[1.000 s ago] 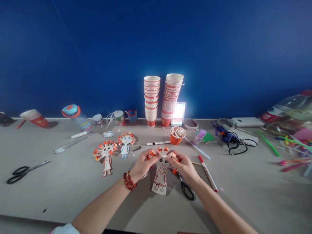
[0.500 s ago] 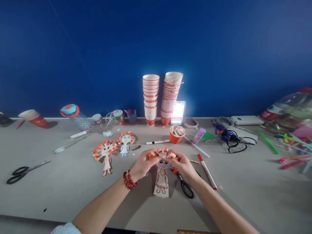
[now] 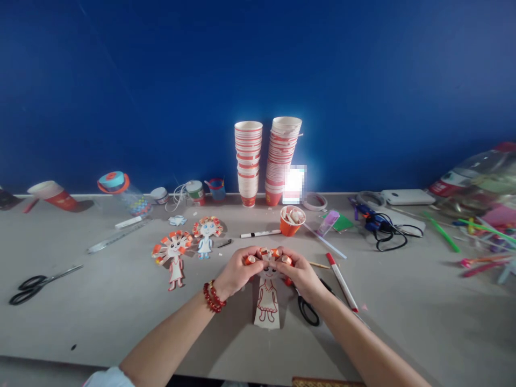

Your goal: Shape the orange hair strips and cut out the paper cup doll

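Observation:
A paper doll (image 3: 267, 301) with a drawn face, a red-outlined dress and curled orange-and-white strips for hair lies upright in front of me. My left hand (image 3: 238, 271) pinches its head from the left, thumb near the forehead. From the other side my right hand (image 3: 300, 273) grips the head too, its thumb almost meeting the left one. Fingers cover part of the face and the side curls. Just under my right hand, black-handled scissors (image 3: 308, 312) rest on the table. Two finished-looking paper dolls, one red-dressed (image 3: 176, 269) and one blue-outlined (image 3: 205, 244), lie to the left.
Two tall stacks of paper cups (image 3: 248, 161) stand against the blue wall. Before them sits an orange cup of scraps (image 3: 292, 226). A red marker (image 3: 342, 282) lies at right, a glue gun (image 3: 374, 221) beyond it. Other scissors (image 3: 34, 287) lie far left.
Both hands stay on the doll's head, with fingers shifting slightly around the curled strips at the top. The whole view has moved very slightly.

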Motion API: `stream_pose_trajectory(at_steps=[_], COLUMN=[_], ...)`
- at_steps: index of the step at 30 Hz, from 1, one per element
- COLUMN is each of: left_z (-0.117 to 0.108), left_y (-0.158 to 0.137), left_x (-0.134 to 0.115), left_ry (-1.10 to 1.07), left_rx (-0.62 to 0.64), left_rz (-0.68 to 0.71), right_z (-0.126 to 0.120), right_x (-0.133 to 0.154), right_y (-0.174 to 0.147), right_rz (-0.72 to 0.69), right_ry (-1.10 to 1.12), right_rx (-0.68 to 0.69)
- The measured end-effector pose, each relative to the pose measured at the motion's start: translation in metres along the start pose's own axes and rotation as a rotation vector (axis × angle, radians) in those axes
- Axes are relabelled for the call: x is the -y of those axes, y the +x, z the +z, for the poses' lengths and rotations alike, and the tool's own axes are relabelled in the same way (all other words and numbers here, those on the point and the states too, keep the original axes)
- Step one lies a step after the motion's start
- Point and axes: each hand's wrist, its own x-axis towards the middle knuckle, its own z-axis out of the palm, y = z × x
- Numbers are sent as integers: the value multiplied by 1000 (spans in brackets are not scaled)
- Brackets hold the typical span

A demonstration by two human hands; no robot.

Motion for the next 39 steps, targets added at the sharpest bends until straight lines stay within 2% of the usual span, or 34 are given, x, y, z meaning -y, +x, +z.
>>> stream_pose_trajectory(at_steps=[14,21,26,30,39], left_z=[2,3,1,0,-2], left_y=[1,-1,-3,-4,2], left_x=[2,2,-3,-4,6], left_ry=[26,37,-49,-138,-290], left_rx=[-25,-66,-47,-50,-85], left_rz=[61,23,-75,-76,-99], right_z=[2,2,2,4,5], right_x=[0,1,6,13,18], right_y=[1,1,0,-3,-2], right_rz=[-60,-16,49,65,76], right_ry=[-36,-2,108,151,180], right_rx=[-50,-59,32,65,20])
